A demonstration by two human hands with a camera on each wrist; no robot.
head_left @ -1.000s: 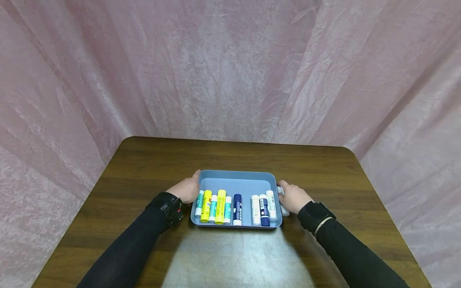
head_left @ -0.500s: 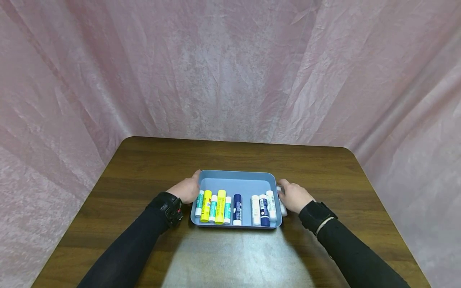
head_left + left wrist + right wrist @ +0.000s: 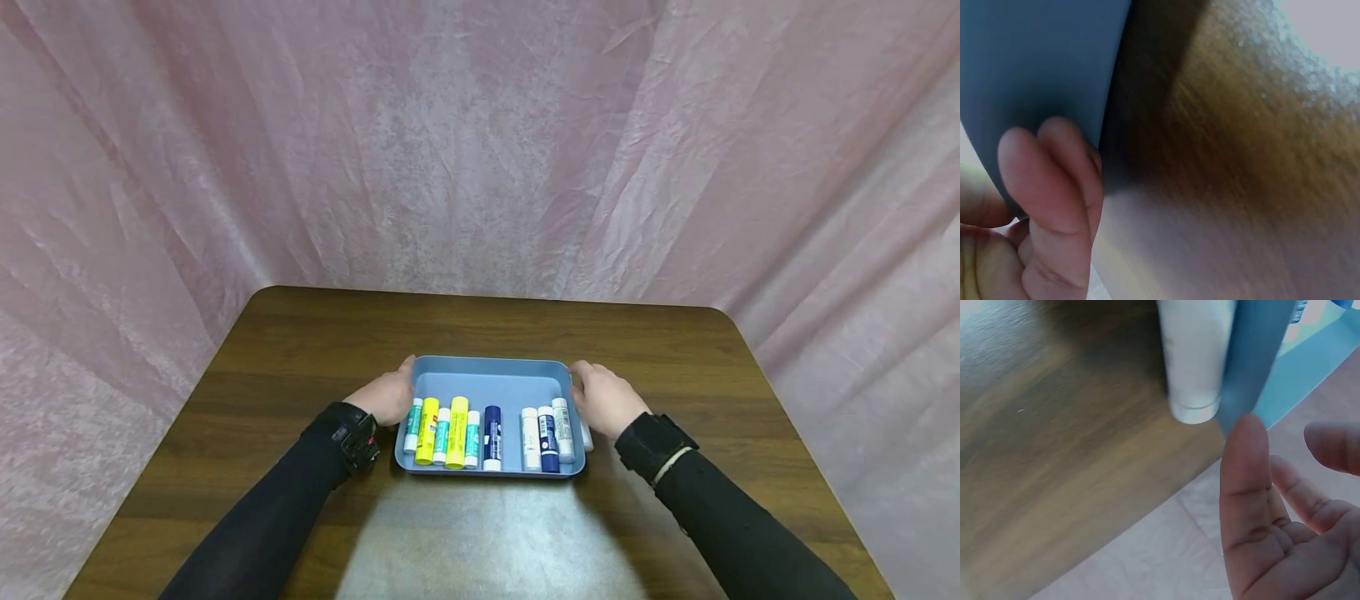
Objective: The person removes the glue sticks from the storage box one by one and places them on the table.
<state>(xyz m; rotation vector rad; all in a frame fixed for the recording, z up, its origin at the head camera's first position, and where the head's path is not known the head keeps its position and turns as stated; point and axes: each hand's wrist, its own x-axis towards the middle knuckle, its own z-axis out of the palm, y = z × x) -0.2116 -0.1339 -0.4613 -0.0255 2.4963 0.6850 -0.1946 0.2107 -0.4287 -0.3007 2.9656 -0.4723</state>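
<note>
A blue-grey tray (image 3: 495,382) lies on the table, holding a row of glue sticks in yellow, green-and-white, navy and white. At its left side my left hand (image 3: 386,398) grips the wall; in the left wrist view, fingers press the outer face (image 3: 1041,56) with the thumb across the rim. My right hand (image 3: 609,400) is by the far right corner, thumb and fingers spread apart with nothing between them, a fingertip right at the tray's edge in the right wrist view. Outside the tray, along its right wall, lies a white glue stick (image 3: 1194,356), partly hidden in the head view.
The brown wooden table (image 3: 300,333) has rounded far corners. Behind it hangs a pink velvet curtain (image 3: 480,150). Inside the tray, a gap separates the navy glue stick (image 3: 492,437) from the white glue stick (image 3: 530,437) to its right.
My right hand has let go of the white glue stick beside the tray and moved up and left to the tray's far right corner. My left hand stays on the left wall.
</note>
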